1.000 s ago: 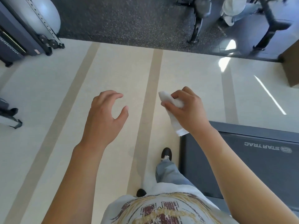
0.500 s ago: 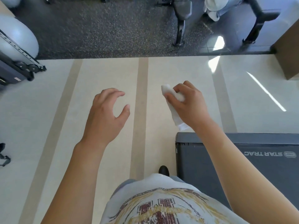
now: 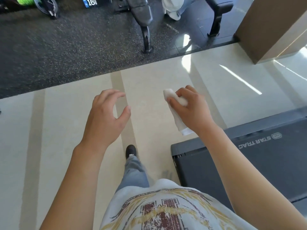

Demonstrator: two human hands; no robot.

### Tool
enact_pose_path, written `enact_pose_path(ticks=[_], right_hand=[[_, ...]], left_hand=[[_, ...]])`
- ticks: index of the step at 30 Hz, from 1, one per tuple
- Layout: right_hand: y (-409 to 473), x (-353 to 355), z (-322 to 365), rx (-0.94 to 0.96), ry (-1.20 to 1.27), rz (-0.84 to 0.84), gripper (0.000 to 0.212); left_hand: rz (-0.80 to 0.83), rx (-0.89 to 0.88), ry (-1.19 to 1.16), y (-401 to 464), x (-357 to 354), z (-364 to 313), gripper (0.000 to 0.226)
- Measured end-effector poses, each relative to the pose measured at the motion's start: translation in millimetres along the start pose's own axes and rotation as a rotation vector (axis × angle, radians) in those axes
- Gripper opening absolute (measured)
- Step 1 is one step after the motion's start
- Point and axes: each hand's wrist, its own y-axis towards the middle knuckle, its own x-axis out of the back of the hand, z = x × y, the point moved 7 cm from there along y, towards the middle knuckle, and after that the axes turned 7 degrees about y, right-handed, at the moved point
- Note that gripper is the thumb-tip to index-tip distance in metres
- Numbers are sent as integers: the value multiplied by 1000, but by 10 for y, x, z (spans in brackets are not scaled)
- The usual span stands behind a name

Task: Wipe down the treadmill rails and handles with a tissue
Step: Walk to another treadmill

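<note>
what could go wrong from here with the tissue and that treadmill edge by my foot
1. The tissue is only held in the right hand, with its lower end hanging loose, so it might snag or tear on a rail.
2. The treadmill deck corner sits low beside your walking path; the shoe could clip it.
3. The left hand is free and holds nothing for balance.

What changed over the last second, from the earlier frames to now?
The view swung: the treadmill deck now sits tilted at lower right, and more gym floor and the bench show. Unchanged: the right hand grips the tissue; the left hand hangs loosely curled, holding nothing.
</note>
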Motion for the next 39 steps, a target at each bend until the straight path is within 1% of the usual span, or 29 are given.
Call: enact_pose_path(ticks=[4,7,11,14,18,21,25,32,39], right_hand=[[319,-27,57,-36,-32,-90,23],[590,-86,177,-69,-52,-141,23],[1001,-231,386,-99,-51,-212,24],[1257,-413,496,-122,-35,-236,23],[1446,-572,473,-175,-41,-264,23],[1514,-605,384,-229,-55,-287,23],[1532,-384,238,-290,-63,-356,21],[1662,168,-227,-371,-62,-454,25],[2122,905,-768,-407,-36,-501,24]], left_hand=[[41,-101,-23,592,-51,116,38],[51,-180,-36,1096,42,188,40],[59,-263,-58,1653,191,298,36],[91,-305,-55,2012,192,472,37],[130,-363,-54,2387,106,628,42],[173,-403,-82,2581,-58,612,37],[243,-461,-122,2795,-287,351,37],[323,-606,-144,3285,-816,-357,43],[345,-678,-135,3842,-1304,-1219,45]])
